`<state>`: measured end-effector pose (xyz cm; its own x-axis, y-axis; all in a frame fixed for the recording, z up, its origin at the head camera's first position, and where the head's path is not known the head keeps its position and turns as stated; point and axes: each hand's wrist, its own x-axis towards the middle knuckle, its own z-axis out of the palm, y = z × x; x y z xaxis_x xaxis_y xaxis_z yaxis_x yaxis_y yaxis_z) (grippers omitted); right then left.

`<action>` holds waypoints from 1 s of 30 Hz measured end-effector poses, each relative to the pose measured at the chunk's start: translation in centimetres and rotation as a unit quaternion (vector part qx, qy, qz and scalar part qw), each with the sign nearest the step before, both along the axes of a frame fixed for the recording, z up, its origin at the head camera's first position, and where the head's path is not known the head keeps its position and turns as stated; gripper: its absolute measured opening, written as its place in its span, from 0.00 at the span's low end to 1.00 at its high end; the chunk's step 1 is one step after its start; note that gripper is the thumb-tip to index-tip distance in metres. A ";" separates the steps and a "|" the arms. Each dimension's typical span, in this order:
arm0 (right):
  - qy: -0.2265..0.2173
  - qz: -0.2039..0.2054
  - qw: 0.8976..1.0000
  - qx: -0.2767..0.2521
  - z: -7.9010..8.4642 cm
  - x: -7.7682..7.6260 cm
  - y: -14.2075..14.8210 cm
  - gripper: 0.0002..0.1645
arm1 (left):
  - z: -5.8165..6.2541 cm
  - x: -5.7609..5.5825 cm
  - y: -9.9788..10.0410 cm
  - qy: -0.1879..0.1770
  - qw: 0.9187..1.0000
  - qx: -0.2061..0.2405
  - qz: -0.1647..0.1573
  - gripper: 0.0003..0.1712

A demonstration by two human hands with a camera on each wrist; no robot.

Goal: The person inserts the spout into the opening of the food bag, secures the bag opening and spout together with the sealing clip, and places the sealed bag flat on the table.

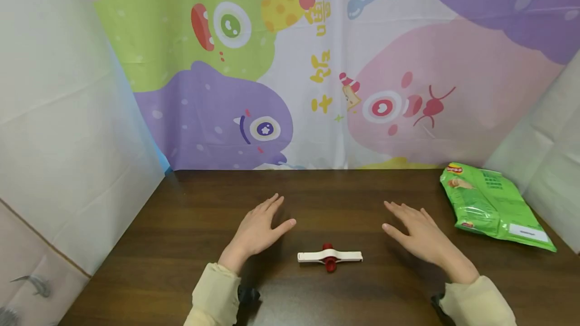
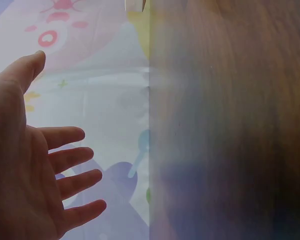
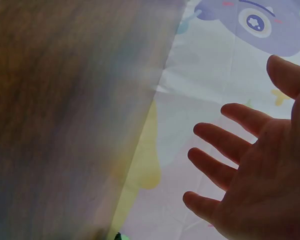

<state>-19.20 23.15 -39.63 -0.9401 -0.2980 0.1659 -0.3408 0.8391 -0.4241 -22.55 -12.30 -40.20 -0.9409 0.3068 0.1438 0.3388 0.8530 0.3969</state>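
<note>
A slim white bar-shaped clip [image 1: 349, 256] with a dark red round piece [image 1: 330, 264] through its middle lies crosswise on the brown table, between the two hands in the head view. My left hand [image 1: 258, 231] hovers to the left of the clip and beyond it, fingers stretched out and thumb apart. To the right, my right hand [image 1: 419, 233] is held much the same way, its fingers extended and spread. Neither touches anything. Both palms, the left [image 2: 20, 165] and the right [image 3: 270, 165], show bare in the wrist views.
A green snack bag [image 1: 496, 208] lies at the table's back right, beyond the right hand. The wood-grain table [image 1: 149, 250] ends at a cartoon-printed curtain [image 1: 312, 140] behind, with pale cloth hanging on the left [image 1: 59, 104] and right [image 1: 548, 130] sides.
</note>
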 end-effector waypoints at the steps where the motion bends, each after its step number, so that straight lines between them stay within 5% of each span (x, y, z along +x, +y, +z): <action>1: 0.001 -0.003 1.000 0.003 -0.1 0.0 -0.1 0.36 | 0.0 0.1 0.0 0.002 1.000 0.002 0.000 0.44; 30: -0.005 0.028 0.999 0.031 -0.9 0.4 -2.0 0.29 | -0.4 1.3 1.7 -0.023 0.998 -0.019 -0.050 0.35</action>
